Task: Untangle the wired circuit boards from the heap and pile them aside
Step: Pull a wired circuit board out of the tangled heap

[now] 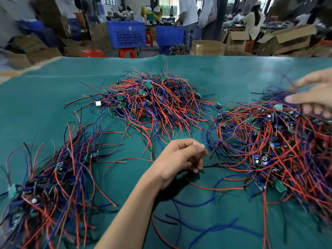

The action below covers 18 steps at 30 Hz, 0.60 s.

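Though in heaps, wires (161,105) every way.

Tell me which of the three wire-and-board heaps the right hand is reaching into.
The heap on the right: the right hand hovers over its far edge. The middle heap and left heap have no hand on them.

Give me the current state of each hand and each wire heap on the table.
left hand: fingers curled, pinching a dark wire just above the mat
right hand: blurred, fingers spread over the right heap, grip unclear
right heap: tangled, boards still knotted in wires
middle heap: tangled, untouched by either hand
left heap: loose pile, lying apart from the others
green mat: flat, stray wires lying near the front edge
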Tool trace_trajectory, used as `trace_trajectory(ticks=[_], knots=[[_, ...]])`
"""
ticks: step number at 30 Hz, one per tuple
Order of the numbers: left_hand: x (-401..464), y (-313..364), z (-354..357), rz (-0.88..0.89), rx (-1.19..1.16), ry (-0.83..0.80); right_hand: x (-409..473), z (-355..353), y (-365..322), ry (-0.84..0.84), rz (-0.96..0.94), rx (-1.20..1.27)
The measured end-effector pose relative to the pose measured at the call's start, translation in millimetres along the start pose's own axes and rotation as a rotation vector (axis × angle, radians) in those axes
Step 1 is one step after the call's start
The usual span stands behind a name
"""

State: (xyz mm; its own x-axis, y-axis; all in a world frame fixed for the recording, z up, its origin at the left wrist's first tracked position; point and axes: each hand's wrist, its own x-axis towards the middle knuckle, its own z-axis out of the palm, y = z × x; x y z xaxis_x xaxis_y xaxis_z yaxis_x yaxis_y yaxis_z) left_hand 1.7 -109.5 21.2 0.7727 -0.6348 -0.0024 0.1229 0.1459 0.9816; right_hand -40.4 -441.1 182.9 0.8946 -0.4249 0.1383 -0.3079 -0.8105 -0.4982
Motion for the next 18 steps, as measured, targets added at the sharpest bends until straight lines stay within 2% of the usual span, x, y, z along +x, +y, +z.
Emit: trace_trajectory(ticks=[1,3,5,6,8,10,12,14,18], knots=[[0,0,0,-0.003,-0.006,0.008,8,-2,8,-0.03,-0.045,-0.165],[1,1,0,-0.014,-0.012,0.019,15,7,-1,0.047,-0.118,-0.407],[1,2,0,-0.019,-0.022,0.031,11,26,-33,0.071,-0.156,-0.396],[1,2,-1,-0.02,-0.03,0.036,7,41,-55,0.075,-0.235,-0.381],[1,2,-1,-0.018,-0.041,0.04,3,77,-92,-0.035,-0.415,-0.332],[1,2,-1,-0.016,-0.041,0.042,5,122,-119,-0.194,-0.489,-0.308],[1,2,0,-0.022,-0.042,0.047,14,168,-134,-0.281,-0.478,-0.277],[0,3,0,-0.028,-0.041,0.055,22,208,-139,-0.283,-0.396,-0.26],[1,2,0,-0.037,-0.058,0.056,27,241,-138,-0.107,-0.313,-0.269]])
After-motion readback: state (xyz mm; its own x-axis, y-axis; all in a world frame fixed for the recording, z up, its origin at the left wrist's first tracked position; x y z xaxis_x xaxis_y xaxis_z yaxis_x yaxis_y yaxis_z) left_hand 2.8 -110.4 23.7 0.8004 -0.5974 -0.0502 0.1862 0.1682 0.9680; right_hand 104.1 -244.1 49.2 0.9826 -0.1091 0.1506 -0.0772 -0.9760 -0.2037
